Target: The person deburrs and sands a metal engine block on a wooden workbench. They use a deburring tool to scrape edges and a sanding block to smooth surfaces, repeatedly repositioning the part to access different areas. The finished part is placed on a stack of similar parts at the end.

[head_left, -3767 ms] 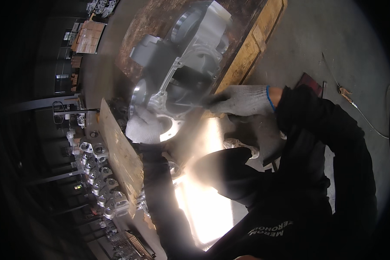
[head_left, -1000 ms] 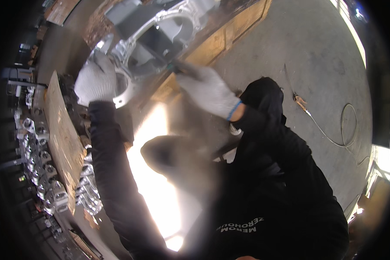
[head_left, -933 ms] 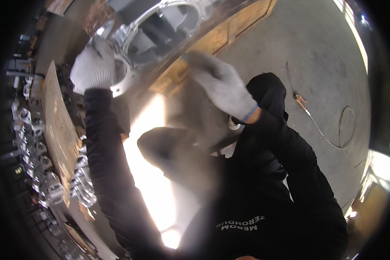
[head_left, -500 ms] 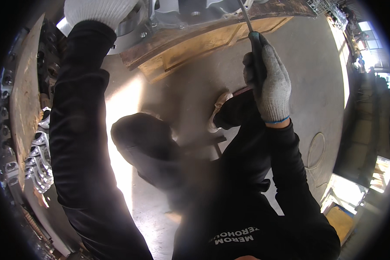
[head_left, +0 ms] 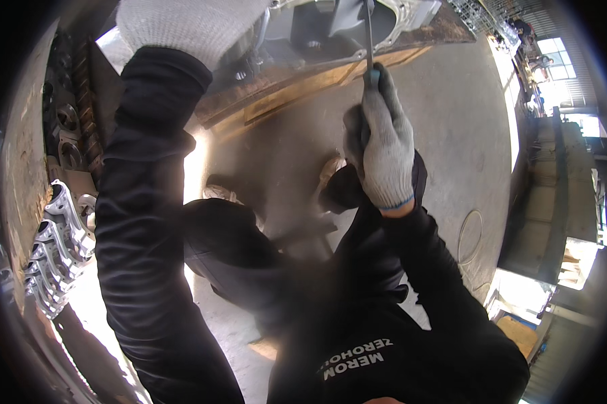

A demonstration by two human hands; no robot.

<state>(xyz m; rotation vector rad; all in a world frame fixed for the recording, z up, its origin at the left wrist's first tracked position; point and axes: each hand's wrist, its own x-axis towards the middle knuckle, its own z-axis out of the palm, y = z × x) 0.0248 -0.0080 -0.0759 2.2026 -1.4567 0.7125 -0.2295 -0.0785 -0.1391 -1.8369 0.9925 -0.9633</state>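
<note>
The main risk we see is a slip: our right hand point(head_left: 384, 151), in a white knitted glove with a blue cuff band, is clenched around the dark handle of a long thin metal hand tool point(head_left: 369, 40), and its shaft runs straight up from the fist into the opening of the large grey cast-metal housing point(head_left: 357, 17) at the top edge of the view. We judge that if the tip skids off the casting, the fist could drive forward into the housing's rim, or the shaft could gouge the machined face. The tool tip itself is hidden at the frame edge, so we cannot tell what it bears on. Our left hand point(head_left: 189, 27), also in a white knitted glove, rests on the left part of the same housing; we cannot tell whether it grips an edge or only presses flat, and a loose brace there would let the casting shift on the worn wooden pallet point(head_left: 297, 84) beneath it. The housing lies above and ahead of both hands, the tool bridging fist and casting. Stacked shiny aluminium castings point(head_left: 57, 249) lie well apart at our left.
</note>
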